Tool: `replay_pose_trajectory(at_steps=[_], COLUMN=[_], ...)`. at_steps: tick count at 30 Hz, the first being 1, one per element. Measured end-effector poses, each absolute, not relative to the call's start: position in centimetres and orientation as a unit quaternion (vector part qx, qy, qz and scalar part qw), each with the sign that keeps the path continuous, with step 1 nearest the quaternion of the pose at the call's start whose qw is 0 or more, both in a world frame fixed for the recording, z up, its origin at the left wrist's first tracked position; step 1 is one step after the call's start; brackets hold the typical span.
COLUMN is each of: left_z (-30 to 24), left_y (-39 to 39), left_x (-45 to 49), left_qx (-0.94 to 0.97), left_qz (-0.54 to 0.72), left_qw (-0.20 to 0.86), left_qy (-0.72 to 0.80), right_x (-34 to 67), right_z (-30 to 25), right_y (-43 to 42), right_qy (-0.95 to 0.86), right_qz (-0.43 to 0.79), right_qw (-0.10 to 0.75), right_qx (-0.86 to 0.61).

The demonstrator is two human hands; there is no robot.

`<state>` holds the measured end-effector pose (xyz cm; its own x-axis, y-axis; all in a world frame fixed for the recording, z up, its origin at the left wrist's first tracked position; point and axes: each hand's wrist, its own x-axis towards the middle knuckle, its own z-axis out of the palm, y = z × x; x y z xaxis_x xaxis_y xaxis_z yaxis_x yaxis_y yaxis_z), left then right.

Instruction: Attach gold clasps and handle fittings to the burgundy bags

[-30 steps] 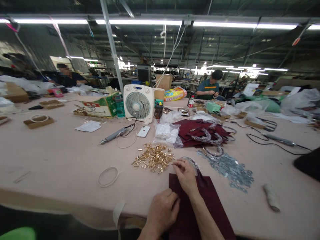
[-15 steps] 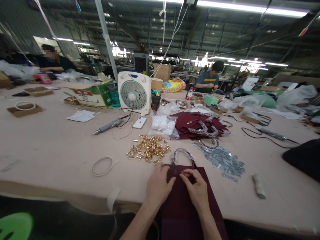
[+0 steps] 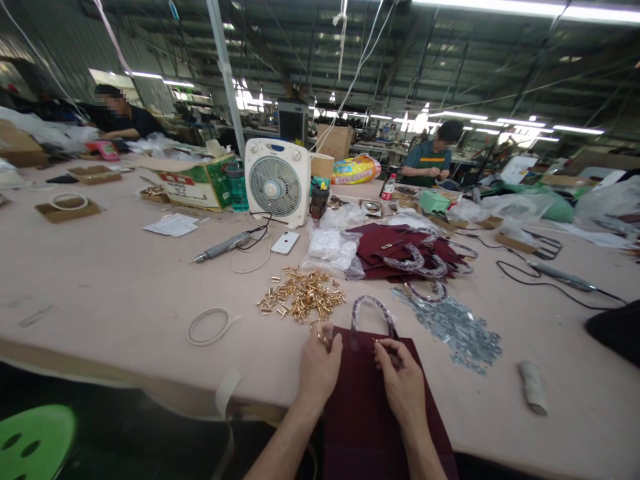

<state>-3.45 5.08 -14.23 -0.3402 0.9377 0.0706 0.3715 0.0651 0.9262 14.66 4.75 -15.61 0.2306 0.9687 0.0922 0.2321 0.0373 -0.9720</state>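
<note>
A dark red bag point(image 3: 367, 393) lies flat at the near edge of the pink table point(image 3: 115, 293), its plastic-wrapped handle point(image 3: 370, 310) pointing away from me. My left hand point(image 3: 319, 367) rests on the bag's top left edge, with its fingers curled down on the fabric. My right hand point(image 3: 403, 380) pinches a small gold fitting point(image 3: 379, 341) at the bag's top edge, just right of the handle. A heap of gold metal fittings point(image 3: 300, 300) lies just beyond my left hand. A pile of small silver plates point(image 3: 453, 327) lies to the right of the handle.
A stack of dark red bags point(image 3: 400, 253) lies further back, beside clear bags of white parts point(image 3: 330, 250). Also on the table: a white fan point(image 3: 277, 181), a phone point(image 3: 285, 243), an electric screwdriver point(image 3: 223, 247), a tape ring point(image 3: 207, 327) and a grey roll point(image 3: 533, 387). Other people work at the far side.
My right hand came back from the gold fittings to the bag's top edge with a small piece. My left hand slid up the bag to its top left corner.
</note>
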Motion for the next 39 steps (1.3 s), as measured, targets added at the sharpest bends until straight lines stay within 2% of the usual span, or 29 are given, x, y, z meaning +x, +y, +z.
replay_pose_trajectory(at_steps=[4,7,16,23,29,39], left_z=[-13.6,-13.4,-13.4,-14.1,-13.7,-13.0], left_y=[5.6,5.7,5.1,4.7,4.3,5.7], left_x=[-4.6,-5.2,-5.6,-5.3,-4.6,-3.4], left_qx=[0.454,0.466,0.453,0.500,0.594,0.660], left_qz=[0.513,0.512,0.538,0.501,0.483,0.332], left_qw=[0.445,0.515,0.540,0.478,0.331,0.197], left_qy=[0.577,0.505,0.463,0.521,0.552,0.645], right_x=[14.4,14.0,11.7,12.0,12.7,13.5], right_z=[-15.6,-15.2,-13.5,-14.8,-15.5,-16.4], right_y=[4.8,4.8,4.2,4.2,4.6,4.9], right_qy=[-0.497,-0.507,-0.516,-0.498,-0.463,-0.395], right_qz=[0.386,0.408,0.447,0.453,0.450,0.429], right_qw=[0.532,0.526,0.513,0.531,0.564,0.635], right_qx=[-0.567,-0.547,-0.520,-0.515,-0.515,-0.507])
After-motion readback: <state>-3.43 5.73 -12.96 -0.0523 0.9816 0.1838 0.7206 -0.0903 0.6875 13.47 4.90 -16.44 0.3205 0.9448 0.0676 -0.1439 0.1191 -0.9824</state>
